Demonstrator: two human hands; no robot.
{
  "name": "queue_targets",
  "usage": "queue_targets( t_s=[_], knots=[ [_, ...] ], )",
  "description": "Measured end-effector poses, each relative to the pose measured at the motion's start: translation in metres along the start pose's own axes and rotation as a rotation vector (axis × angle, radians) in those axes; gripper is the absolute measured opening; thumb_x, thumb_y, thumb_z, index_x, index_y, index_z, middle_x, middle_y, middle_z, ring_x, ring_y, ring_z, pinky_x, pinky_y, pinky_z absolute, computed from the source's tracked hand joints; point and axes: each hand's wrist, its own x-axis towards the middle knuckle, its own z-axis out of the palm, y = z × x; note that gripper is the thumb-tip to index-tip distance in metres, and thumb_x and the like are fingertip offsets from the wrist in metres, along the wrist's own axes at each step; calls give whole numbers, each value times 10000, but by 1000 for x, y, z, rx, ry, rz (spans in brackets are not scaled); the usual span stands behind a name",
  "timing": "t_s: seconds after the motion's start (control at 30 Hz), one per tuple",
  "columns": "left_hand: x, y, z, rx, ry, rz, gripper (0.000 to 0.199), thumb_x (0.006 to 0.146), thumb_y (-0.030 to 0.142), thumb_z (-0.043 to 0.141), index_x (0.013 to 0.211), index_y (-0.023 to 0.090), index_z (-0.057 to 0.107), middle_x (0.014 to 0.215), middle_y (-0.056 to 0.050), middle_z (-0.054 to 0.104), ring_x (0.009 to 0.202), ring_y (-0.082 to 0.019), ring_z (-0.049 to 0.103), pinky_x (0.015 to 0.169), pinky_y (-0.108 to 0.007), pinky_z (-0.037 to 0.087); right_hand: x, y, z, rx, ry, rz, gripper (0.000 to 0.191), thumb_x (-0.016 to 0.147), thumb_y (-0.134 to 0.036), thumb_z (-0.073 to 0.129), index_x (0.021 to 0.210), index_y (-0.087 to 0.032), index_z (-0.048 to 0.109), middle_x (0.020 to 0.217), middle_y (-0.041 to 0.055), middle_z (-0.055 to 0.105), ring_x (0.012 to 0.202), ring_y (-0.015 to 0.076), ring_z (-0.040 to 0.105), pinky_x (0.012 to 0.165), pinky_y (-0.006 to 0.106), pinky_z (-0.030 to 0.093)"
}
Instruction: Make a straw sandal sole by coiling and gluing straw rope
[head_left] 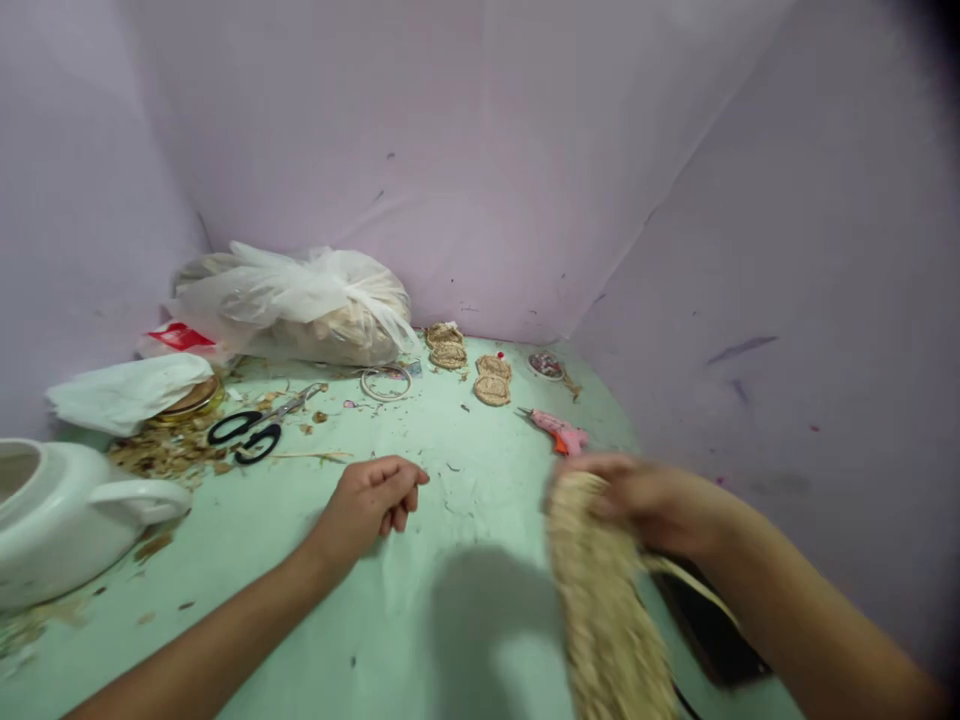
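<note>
My right hand [660, 500] grips the top end of a braided straw strip [607, 600], a broad pale-tan band that hangs toward the bottom edge. Hand and strip are both smeared by motion. A thin loose strand [694, 580] sticks out under the wrist. My left hand [379, 497] rests over the green surface with its fingers curled in, and nothing shows between them. Beyond my right hand lies a pink glue gun [559, 432]. Two small woven straw pieces, a nearer one [493, 380] and a farther one [446, 346], lie toward the back wall.
Black-handled scissors [259, 430] lie at left beside dry scraps [161, 445]. A white ceramic pot [67, 530] stands at the left edge. A stuffed plastic bag [300, 310] sits at the back, near white rings [386, 383]. A dark phone-like object [712, 625] lies under my right forearm.
</note>
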Motion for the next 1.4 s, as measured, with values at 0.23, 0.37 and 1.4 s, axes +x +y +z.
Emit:
queue_targets(
  t_s=[0.23, 0.37, 1.4],
  knots=[
    [4, 0, -21, 287, 256, -30, 217, 665, 339, 520, 689, 136, 591, 525, 37, 494, 431, -86, 411, 429, -206, 306, 61, -19, 9, 114, -31, -78, 239, 637, -206, 695, 872, -161, 690, 791, 9, 707, 779, 171, 637, 704, 230, 460],
    [8, -3, -33, 429, 374, 9, 233, 659, 338, 536, 760, 146, 622, 571, 18, 561, 505, -121, 475, 499, -225, 366, 53, -7, 2, 153, 71, -82, 245, 747, -167, 570, 983, -155, 635, 996, 52, 678, 890, 174, 617, 765, 254, 453],
    [-40, 8, 21, 1478, 105, -112, 594, 733, 546, 421, 1212, 202, 488, 907, -128, 638, 660, -280, 610, 499, -327, 378, -78, 28, 81, 140, 382, 65, 266, 824, -216, 402, 916, -233, 651, 771, 35, 699, 681, 206, 654, 605, 324, 504]
  ],
)
